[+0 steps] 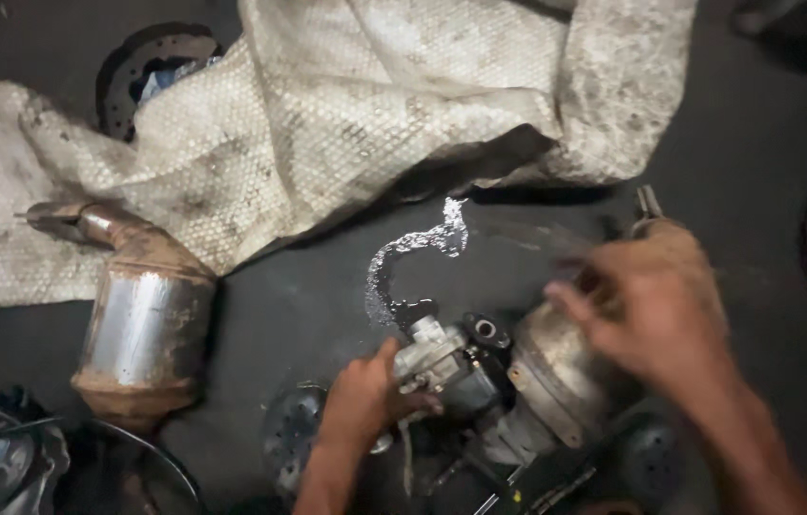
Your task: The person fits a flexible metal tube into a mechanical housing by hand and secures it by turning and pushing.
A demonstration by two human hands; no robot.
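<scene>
We had the engine assembly [508, 391] lying on the dark floor [308, 286], below the dirty woven sack [327, 105] and to the right of the rusty exhaust canister [144, 334]. Our left hand [361, 401] was closed on the pale metal carburettor-like block [432, 358] at the assembly's left end, thumb up over its top. Our right hand [656, 305] was over the rounded grey housing [556, 372] at the assembly's right side, blurred with motion; fingers looked half curled, but we could not tell whether it gripped anything. A metal tool tip [649, 202] showed just above that hand.

Our read on handling: cast metal, so stiff and heavy for its size, with no give. It looked greasy, so likely slippery, and the small fittings and hose stubs on the block seemed the delicate bits. We judged the safest hold to be the broad housing and the solid block body, not the thin protrusions.

A streak of shiny spilled liquid [403, 257] ran on the floor from just above the assembly toward the sack. As for containers, we saw no open one with contents; the canister was a closed body with a bent pipe at its top. A dark perforated disc [151, 72] peeked out from under the sack's upper left edge, well apart from the assembly.
</scene>
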